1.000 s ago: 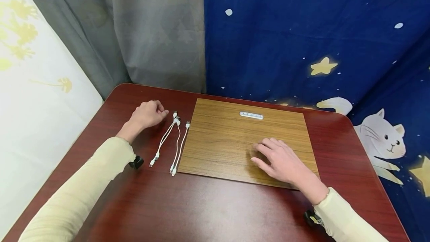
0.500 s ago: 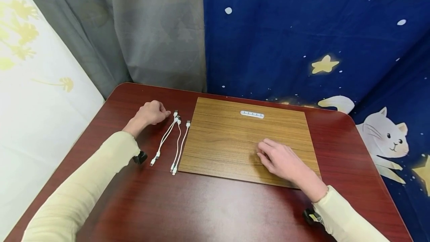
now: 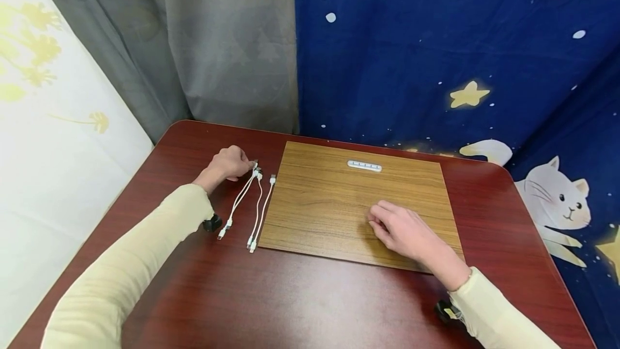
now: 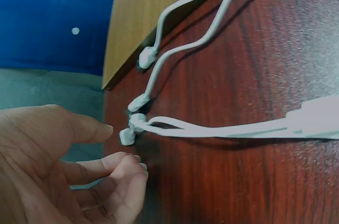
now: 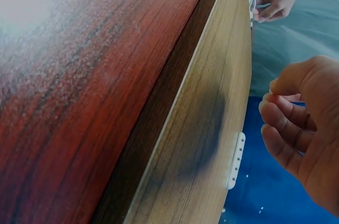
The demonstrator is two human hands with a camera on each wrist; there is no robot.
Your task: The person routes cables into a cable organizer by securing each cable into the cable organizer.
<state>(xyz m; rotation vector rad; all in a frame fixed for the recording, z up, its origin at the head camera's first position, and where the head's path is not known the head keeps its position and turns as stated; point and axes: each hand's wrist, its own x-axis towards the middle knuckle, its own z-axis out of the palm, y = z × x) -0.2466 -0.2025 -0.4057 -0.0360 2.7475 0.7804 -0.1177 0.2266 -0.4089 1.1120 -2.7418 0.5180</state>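
Left hand (image 3: 232, 162), fingers parted, gripping nothing yet, at the cable plugs (image 4: 127, 137); right hand (image 3: 401, 229) loosely curled, empty.
White cables (image 4: 212, 132) at the board's (image 3: 329, 198) 9 o'clock on the worktop (image 3: 290, 295); plugs bunch at 12 o'clock, so one pinch could snag two.

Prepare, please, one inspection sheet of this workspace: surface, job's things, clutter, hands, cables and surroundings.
Surface: red-brown wood-grain table, with glare in front.
Job's things: wood-grain board on the table; white slotted strip near the board's far edge.
Clutter: nothing seen.
Left hand: at the USB plugs; contact unclear.
Right hand: over the board, loosely curled, nothing held.
Cables: four white USB cables, lying left of the board.
Surroundings: gray curtain, blue star-print curtain, white cloth with yellow print.
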